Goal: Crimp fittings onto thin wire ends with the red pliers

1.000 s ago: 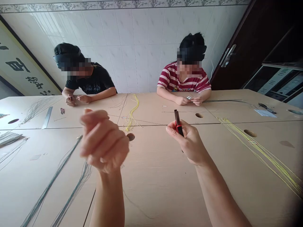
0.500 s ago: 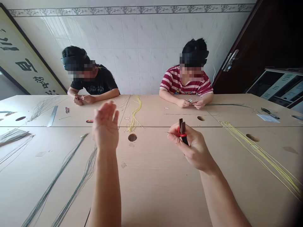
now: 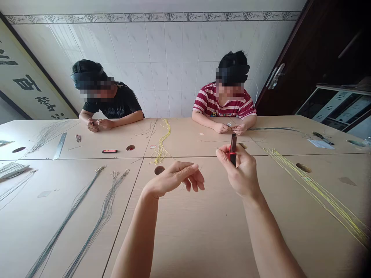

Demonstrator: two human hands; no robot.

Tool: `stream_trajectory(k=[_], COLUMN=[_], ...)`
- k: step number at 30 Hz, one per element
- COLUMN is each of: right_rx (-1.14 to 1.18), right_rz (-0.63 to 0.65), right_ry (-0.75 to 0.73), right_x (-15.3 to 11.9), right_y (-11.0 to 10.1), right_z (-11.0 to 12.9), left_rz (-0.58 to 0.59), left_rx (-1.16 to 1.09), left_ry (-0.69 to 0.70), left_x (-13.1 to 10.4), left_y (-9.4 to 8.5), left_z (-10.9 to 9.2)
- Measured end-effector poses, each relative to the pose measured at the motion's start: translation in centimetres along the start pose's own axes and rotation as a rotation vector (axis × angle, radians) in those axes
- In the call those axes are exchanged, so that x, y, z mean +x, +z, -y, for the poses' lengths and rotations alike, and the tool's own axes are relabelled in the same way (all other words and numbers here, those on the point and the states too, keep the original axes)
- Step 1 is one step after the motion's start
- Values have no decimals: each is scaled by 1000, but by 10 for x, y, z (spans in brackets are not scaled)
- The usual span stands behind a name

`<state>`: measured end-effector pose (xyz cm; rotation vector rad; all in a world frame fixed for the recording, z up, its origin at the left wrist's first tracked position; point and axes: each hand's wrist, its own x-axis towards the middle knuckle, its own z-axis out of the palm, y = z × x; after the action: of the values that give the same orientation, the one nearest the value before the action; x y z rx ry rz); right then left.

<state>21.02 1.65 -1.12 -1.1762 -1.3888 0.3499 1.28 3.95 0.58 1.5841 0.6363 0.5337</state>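
My right hand (image 3: 242, 170) is wrapped round small pliers (image 3: 233, 148) with red and black handles, their jaws pointing up. A short thin piece shows at its thumb and index fingertips, too small to name. To the left, my left hand (image 3: 176, 178) hovers over the table with its fingers apart and bent down, holding nothing that I can make out. It partly covers a round hole (image 3: 159, 170) in the table. Behind the hands lies a bundle of yellow cords (image 3: 164, 143).
Grey-green cord bundles (image 3: 68, 218) lie at the left, more yellow cords (image 3: 315, 189) at the right. A red and black cutter (image 3: 109, 151) and a metal ruler (image 3: 60, 146) lie farther back. Two people sit across the table (image 3: 188, 231), their hands on small items.
My left hand has come down from upright and turned toward the right, nearer my right hand. My right hand has shifted slightly right, and the pliers have turned. The head view has tilted a little.
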Motion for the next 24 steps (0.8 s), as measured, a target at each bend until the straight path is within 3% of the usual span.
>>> stream_trajectory(k=[3, 7, 11, 13, 16, 18, 20, 24], right_rx=[-12, 19, 53, 55, 62, 67, 74, 85], right_rz=[-68, -47, 26, 36, 22, 9, 0, 3], right_ry=[30, 66, 74, 67, 61, 68, 75, 75], right_x=[3, 0, -5, -6, -6, -5, -5, -5], right_y=[1, 6, 14, 16, 17, 17, 16, 18], right_z=[-7, -7, -2, 0, -1, -3, -6, -8], left_rz=[160, 351, 693, 799, 816, 731, 627, 537], left_rx=[-44, -341, -706, -797, -811, -750, -636, -434], left_ry=[26, 96, 21, -28, -81, -83, -43, 95], left_x=[-9, -12, 0, 7, 11, 9, 5, 0], left_y=[3, 10, 20, 28, 44, 55, 63, 67], left_z=[-7, -6, 3, 6, 11, 10, 8, -1])
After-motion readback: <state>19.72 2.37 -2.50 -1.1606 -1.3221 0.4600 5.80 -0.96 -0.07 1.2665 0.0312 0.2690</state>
